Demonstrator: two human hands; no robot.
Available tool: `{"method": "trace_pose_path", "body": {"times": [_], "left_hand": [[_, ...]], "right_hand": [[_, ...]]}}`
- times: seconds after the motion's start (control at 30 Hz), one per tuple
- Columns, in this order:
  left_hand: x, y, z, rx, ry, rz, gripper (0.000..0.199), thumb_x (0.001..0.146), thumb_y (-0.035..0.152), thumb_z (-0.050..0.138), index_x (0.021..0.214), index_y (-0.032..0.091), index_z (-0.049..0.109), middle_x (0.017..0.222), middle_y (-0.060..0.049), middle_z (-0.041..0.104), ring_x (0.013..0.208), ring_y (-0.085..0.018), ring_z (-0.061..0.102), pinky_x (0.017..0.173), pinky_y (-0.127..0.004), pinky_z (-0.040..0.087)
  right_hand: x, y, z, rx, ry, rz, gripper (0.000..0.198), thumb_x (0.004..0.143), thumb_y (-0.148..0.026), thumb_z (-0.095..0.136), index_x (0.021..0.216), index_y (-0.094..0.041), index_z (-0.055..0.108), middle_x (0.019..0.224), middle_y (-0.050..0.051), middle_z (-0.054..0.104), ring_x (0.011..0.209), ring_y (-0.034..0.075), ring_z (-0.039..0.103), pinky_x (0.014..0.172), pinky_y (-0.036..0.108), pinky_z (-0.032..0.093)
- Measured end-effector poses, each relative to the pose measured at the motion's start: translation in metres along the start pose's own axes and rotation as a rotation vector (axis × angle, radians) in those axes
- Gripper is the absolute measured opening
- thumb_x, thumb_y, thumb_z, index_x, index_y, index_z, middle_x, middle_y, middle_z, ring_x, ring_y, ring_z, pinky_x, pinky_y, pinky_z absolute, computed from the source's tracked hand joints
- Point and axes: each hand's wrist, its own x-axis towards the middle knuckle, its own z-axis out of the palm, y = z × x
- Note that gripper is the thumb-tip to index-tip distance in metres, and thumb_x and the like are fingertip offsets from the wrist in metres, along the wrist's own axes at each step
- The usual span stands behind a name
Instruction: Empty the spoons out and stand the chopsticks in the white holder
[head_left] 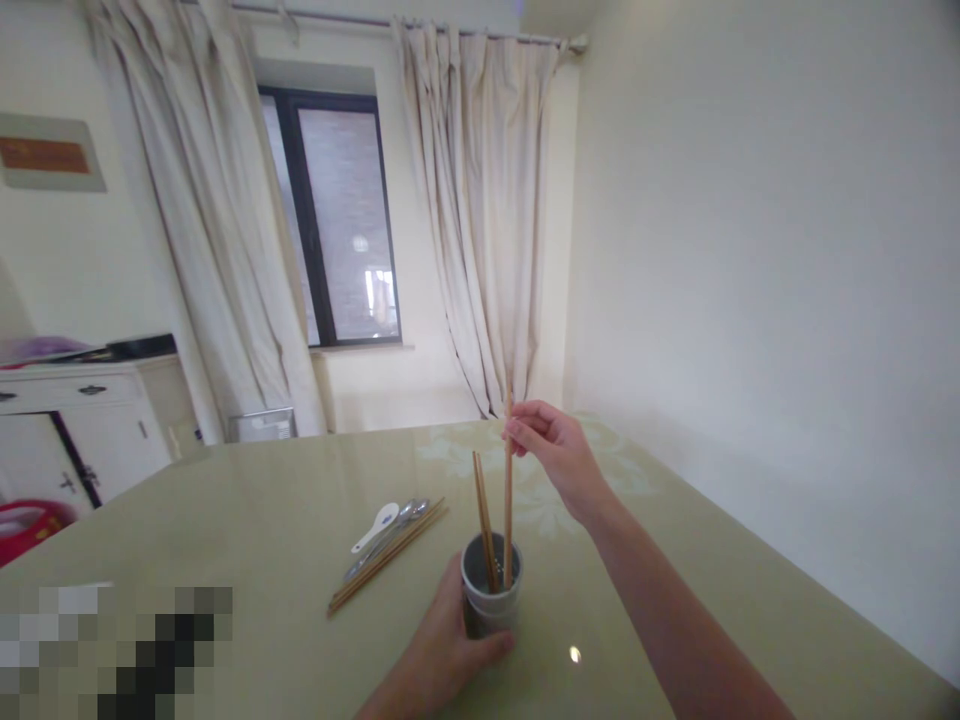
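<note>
Right hand (553, 450): thumb and fingertips pinched on the upper end of one wooden chopstick (508, 500). Stick stands near upright, lower end down inside the metal cup (491, 598). Forearm runs in from the lower right.

Left hand (442, 655): wrapped round the near-left side of the cup, thumb lying across its lower front, fingers closed on the wall. Cup sits upright on the table (247, 520), close to the near edge, roughly centre of view.

Inside the cup: two more chopsticks (484, 515) lean slightly left, tips down, just beside the held one. Their tops sit lower than the held stick's top.

Left of the cup, apart from it: a loose row of utensils flat on the table, laid diagonally. Nearest side, a pair of wooden chopsticks (386, 558); touching or just beside them, metal spoons (401, 520), count unclear; on the far-left side, a white ceramic spoon (377, 525) with a small blue mark in its bowl.

Table surface glossy, pale green, faint floral pattern at the far end, small light glint right of the cup.

Beyond: cream curtains (480, 220) either side of a dark-framed window (330, 220); white cabinet (82, 420) at left; plain wall at right. Lower-left corner of the view is pixelated.
</note>
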Motion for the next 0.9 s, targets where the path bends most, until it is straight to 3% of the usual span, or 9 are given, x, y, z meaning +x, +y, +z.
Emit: {"method": "trace_pose_path", "body": {"times": [0.13,0.23,0.3,0.37,0.47,0.53,0.6,0.7,0.9], "left_hand": [[-0.007,0.007,-0.021,0.153,-0.09,-0.099,0.119,0.062,0.039,0.095,0.163,0.03,0.033,0.166,-0.015,0.038,0.155,-0.042,0.029,0.129,-0.056,0.025],[-0.002,0.027,-0.056,0.276,-0.186,-0.261,0.142,0.051,0.028,0.097,0.167,0.031,0.016,0.172,-0.015,0.02,0.156,-0.04,0.026,0.122,-0.054,0.038],[0.01,0.044,-0.082,0.371,-0.226,-0.313,0.13,0.056,0.023,0.091,0.166,0.03,0.021,0.168,-0.015,0.031,0.145,-0.034,0.044,0.113,-0.045,0.047],[0.027,0.058,-0.102,0.49,-0.188,-0.296,0.098,0.069,0.02,0.079,0.157,0.025,0.038,0.152,-0.014,0.052,0.126,-0.027,0.058,0.103,-0.039,0.051],[0.05,0.066,-0.117,0.797,-0.019,-0.295,0.038,0.084,0.017,0.059,0.121,0.017,0.064,0.12,-0.012,0.069,0.106,-0.025,0.064,0.096,-0.037,0.05],[0.057,0.067,-0.116,0.941,-0.001,-0.322,0.019,0.088,0.02,0.054,0.101,0.016,0.068,0.106,-0.012,0.072,0.1,-0.026,0.066,0.092,-0.037,0.049],[0.056,0.071,-0.112,0.832,-0.105,-0.291,0.023,0.095,0.029,0.05,0.099,0.018,0.07,0.103,-0.01,0.074,0.099,-0.026,0.067,0.089,-0.036,0.049],[0.047,0.088,-0.105,0.49,-0.224,-0.21,0.04,0.103,0.046,0.041,0.114,0.023,0.072,0.111,-0.005,0.076,0.101,-0.022,0.068,0.087,-0.031,0.052],[0.045,0.105,-0.088,0.539,-0.126,-0.142,0.039,0.101,0.052,0.048,0.109,0.024,0.075,0.106,-0.005,0.078,0.102,-0.024,0.068,0.092,-0.031,0.051]], "right_hand": [[0.003,0.025,0.002,-0.057,-0.036,0.05,0.034,0.078,-0.044,0.085,0.093,-0.017,0.069,0.073,0.0,0.073,0.06,0.013,0.066,0.059,0.026,0.051],[0.0,0.034,-0.002,-0.108,-0.058,0.033,0.032,0.08,-0.043,0.084,0.09,-0.017,0.066,0.073,0.0,0.072,0.062,0.015,0.067,0.062,0.028,0.056],[-0.001,0.034,-0.005,-0.154,-0.075,0.029,0.029,0.083,-0.041,0.08,0.089,-0.018,0.065,0.074,0.0,0.071,0.065,0.015,0.069,0.065,0.029,0.058],[-0.002,0.034,-0.007,-0.212,-0.107,0.048,0.025,0.087,-0.039,0.076,0.088,-0.018,0.064,0.075,0.001,0.071,0.066,0.016,0.071,0.066,0.03,0.059],[-0.005,0.034,-0.008,-0.318,-0.194,0.094,0.023,0.091,-0.039,0.071,0.087,-0.017,0.065,0.075,0.002,0.072,0.066,0.017,0.072,0.066,0.03,0.059],[-0.005,0.037,-0.007,-0.371,-0.26,0.128,0.023,0.092,-0.04,0.069,0.086,-0.018,0.066,0.075,0.002,0.072,0.065,0.018,0.072,0.064,0.029,0.058],[-0.005,0.041,-0.007,-0.405,-0.323,0.167,0.023,0.092,-0.04,0.068,0.085,-0.018,0.066,0.075,0.003,0.072,0.063,0.017,0.071,0.061,0.027,0.056],[-0.004,0.048,-0.007,-0.438,-0.384,0.216,0.023,0.094,-0.038,0.066,0.083,-0.018,0.065,0.076,0.003,0.073,0.061,0.016,0.07,0.059,0.026,0.054],[-0.004,0.053,-0.007,-0.45,-0.471,0.283,0.018,0.096,-0.035,0.065,0.092,-0.018,0.065,0.077,0.004,0.076,0.063,0.018,0.072,0.057,0.025,0.051]]}}
